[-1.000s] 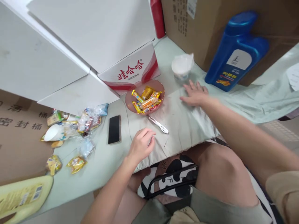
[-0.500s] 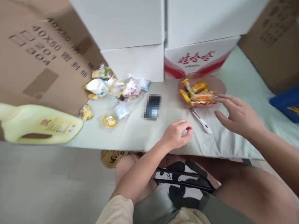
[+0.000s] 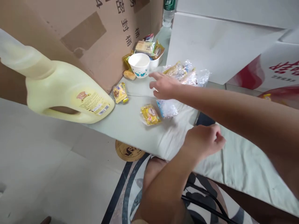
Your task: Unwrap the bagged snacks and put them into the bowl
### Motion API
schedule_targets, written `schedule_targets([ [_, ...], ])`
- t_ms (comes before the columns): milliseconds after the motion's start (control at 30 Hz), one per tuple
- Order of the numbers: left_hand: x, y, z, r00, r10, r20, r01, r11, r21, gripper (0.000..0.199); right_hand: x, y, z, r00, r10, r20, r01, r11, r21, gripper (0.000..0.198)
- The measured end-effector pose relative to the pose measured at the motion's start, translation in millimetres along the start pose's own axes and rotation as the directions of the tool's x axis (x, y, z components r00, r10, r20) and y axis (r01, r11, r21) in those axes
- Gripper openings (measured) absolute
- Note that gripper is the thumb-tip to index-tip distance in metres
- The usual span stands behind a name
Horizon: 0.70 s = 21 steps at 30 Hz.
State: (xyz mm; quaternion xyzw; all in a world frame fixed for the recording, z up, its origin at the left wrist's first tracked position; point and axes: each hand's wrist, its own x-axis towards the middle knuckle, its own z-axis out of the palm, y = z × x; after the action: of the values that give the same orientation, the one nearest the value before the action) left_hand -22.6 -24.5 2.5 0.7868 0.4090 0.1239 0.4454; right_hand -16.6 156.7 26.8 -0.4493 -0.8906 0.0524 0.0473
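Observation:
My right hand reaches across to the left, its fingers spread and nothing visible in them. It hovers just right of a white paper cup with a green leaf print. Crumpled clear wrappers lie partly behind this hand and forearm. Below it on the cloth are a yellow wrapped snack and a blue-and-clear packet. My left hand is curled closed near the table's front edge, with nothing seen in it. Beside it, a dark phone is mostly covered by my arms.
A large pale yellow jug lies on its side at left. Another yellow snack packet and a bread piece sit near the cardboard box. Snacks pile behind the cup. White boxes and a water bottle stand behind.
The view has swung left. My right hand has left the pink bowl of snacks and crossed over to beside the paper cup. My left hand stays curled near the table edge.

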Motion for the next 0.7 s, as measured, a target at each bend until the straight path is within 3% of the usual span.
schedule_targets([
  [133, 4.2, -5.0, -8.9, 0.994, 0.062, 0.089, -0.066, 0.997, 0.042, 0.025, 97.5, -8.3, 16.0, 0.998, 0.050, -0.030, -0.055, 0.987, -0.154, 0.018],
  [200, 7.4, -6.3, -10.8, 0.984, 0.110, 0.138, -0.120, 0.990, 0.069, 0.024, 117.6, -13.8, 18.5, 0.996, 0.088, 0.003, -0.084, 0.965, -0.247, 0.014],
  [267, 8.5, -5.6, -11.2, 0.980, 0.135, 0.144, -0.143, 0.989, 0.046, 0.020, 111.9, -22.2, 14.6, 0.997, 0.074, 0.023, -0.066, 0.967, -0.245, 0.011],
  [367, 5.8, -0.7, -9.5, 0.989, 0.086, 0.122, -0.084, 0.996, -0.027, 0.021, 59.5, -34.7, -3.6, 0.998, -0.024, -0.053, 0.018, 0.993, -0.120, 0.019],
  [433, 3.1, 3.6, -6.2, 0.990, 0.073, 0.118, -0.068, 0.997, -0.048, 0.025, 4.8, -34.5, -21.1, 0.991, -0.100, -0.092, 0.089, 0.990, -0.113, 0.029],
  [467, 2.1, 5.8, -3.9, 0.989, 0.084, 0.118, -0.079, 0.996, -0.049, 0.024, -25.8, -29.5, -30.4, 0.989, -0.075, -0.130, 0.058, 0.990, -0.125, 0.033],
  [533, 1.7, 10.0, 2.1, 0.986, 0.119, 0.119, -0.114, 0.992, -0.048, 0.022, -88.8, -8.6, -47.0, 0.966, 0.100, -0.238, -0.138, 0.979, -0.151, 0.037],
  [633, 5.9, 16.3, 12.3, 0.983, 0.137, 0.120, -0.133, 0.990, -0.041, 0.019, -173.6, 41.2, -58.8, 0.809, 0.417, -0.414, -0.513, 0.845, -0.152, 0.036],
  [700, 11.0, 21.0, 19.0, 0.982, 0.161, 0.101, -0.157, 0.987, -0.043, 0.016, -216.9, 74.1, -55.1, 0.755, 0.521, -0.398, -0.621, 0.762, -0.183, 0.033],
])
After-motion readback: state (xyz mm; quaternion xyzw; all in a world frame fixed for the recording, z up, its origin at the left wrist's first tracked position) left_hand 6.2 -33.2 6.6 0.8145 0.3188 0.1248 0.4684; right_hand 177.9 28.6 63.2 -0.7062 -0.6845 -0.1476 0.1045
